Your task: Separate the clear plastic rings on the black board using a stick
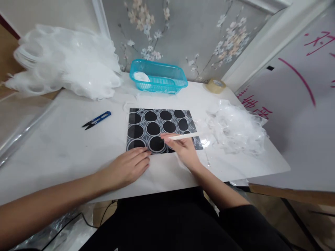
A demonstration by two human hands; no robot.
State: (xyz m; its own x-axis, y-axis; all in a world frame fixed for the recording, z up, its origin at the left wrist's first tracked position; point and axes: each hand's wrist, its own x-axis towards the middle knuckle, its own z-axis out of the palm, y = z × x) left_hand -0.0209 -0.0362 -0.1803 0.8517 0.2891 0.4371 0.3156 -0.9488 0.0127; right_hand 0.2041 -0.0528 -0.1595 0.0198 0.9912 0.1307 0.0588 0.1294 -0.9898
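Note:
A black mat (169,126) with a clear sheet of ring shapes over it lies on the white table (167,174). My left hand (132,165) rests flat at the mat's lower left edge, fingers extended and holding nothing. Above the mat's lower right part, my right hand (183,148) grips a thin white stick (184,136), which slants up to the right. The fingertips of this hand are close to the sheet; whether they touch it is unclear.
Blue thread snips (96,120) lie left of the mat. Behind it stands a turquoise basket (159,75) with white discs inside, and a tape roll (216,85). Translucent cut-out sheets are heaped at the back left (75,62) and on the right (232,129).

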